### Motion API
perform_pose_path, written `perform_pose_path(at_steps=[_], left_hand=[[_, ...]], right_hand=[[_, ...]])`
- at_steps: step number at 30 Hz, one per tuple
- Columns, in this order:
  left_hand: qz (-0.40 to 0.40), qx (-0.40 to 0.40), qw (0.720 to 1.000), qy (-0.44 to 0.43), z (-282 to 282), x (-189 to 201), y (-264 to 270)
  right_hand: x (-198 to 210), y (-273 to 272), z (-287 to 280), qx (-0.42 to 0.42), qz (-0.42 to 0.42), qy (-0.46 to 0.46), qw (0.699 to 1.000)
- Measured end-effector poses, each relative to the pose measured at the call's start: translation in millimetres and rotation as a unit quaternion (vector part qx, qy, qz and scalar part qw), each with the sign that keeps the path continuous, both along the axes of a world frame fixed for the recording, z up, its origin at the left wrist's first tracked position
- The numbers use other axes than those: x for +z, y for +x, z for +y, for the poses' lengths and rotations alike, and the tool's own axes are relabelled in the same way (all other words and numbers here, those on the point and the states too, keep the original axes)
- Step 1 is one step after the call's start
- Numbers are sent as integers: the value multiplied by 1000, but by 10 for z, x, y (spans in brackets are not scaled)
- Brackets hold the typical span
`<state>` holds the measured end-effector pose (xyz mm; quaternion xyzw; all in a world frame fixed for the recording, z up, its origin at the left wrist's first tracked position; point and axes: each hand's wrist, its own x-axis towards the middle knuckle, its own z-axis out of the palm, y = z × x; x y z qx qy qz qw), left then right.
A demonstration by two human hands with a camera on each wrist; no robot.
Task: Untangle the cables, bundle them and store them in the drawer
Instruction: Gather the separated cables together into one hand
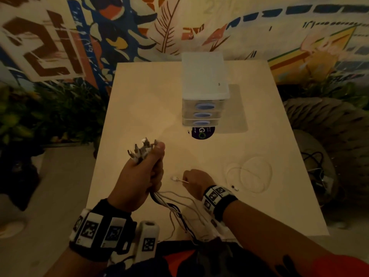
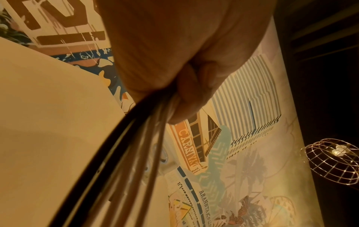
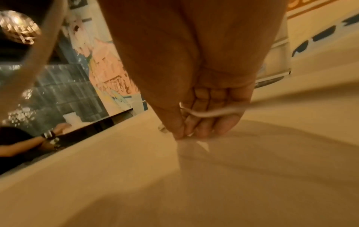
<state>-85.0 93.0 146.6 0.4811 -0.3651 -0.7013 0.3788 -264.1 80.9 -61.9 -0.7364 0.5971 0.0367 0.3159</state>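
Note:
My left hand (image 1: 145, 164) grips a bunch of cables (image 1: 173, 208) upright in its fist, with several plugs (image 1: 142, 149) sticking out above the thumb. White and black cords (image 2: 124, 161) trail from the fist down to the table's near edge. My right hand (image 1: 194, 181) is low over the table and pinches a thin white cable (image 3: 209, 114), whose small white plug (image 1: 175, 178) points left. Another white cable (image 1: 250, 173) lies coiled on the table at the right. The small drawer unit (image 1: 203, 96) stands at the back with all three drawers closed.
The pale table (image 1: 151, 108) stands against a painted wall. A dark round sticker (image 1: 202, 132) lies in front of the drawer unit. Plants stand left of the table, and a woven seat (image 1: 327, 124) with dark cables beside it stands to the right.

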Motion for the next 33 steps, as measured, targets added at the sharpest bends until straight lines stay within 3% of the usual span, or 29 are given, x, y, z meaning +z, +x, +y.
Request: perform_pose_path(at_steps=[4,6,8,11,13,16,22,27,30,33], left_hand=[[-4,-1,1000,-7,-40,-13,-28],[-9,-12,1000,-8,-66,1,-86],[-19,-20,1000,-2,-96,8,-166],[-42,-24,999,9,-154,27,-376],[-52,-31,998,-2,-172,61,-566],[-51,-51,997,-27,-183,144,-842],[5,-49,998,-35,-228,240,-1162],[46,-1,996,-82,-358,349,-1123],[41,35,993,-103,-434,388,-1033],[75,46,990,-107,-478,408,-953]], right_hand=[[88,-281,49,-41,-4,30,999],[282,-433,91,-94,-91,49,990],[586,-531,146,-171,-214,26,961],[1110,-631,206,-261,-359,-50,895],[1493,-666,231,-274,-410,-89,866],[1945,-660,313,-214,-432,-127,867],[2163,-718,486,-156,-411,-121,890],[1833,-1241,680,-121,-271,-83,951],[1620,-1807,910,-187,-190,-89,960],[1399,-2432,1244,-311,-149,-71,936]])
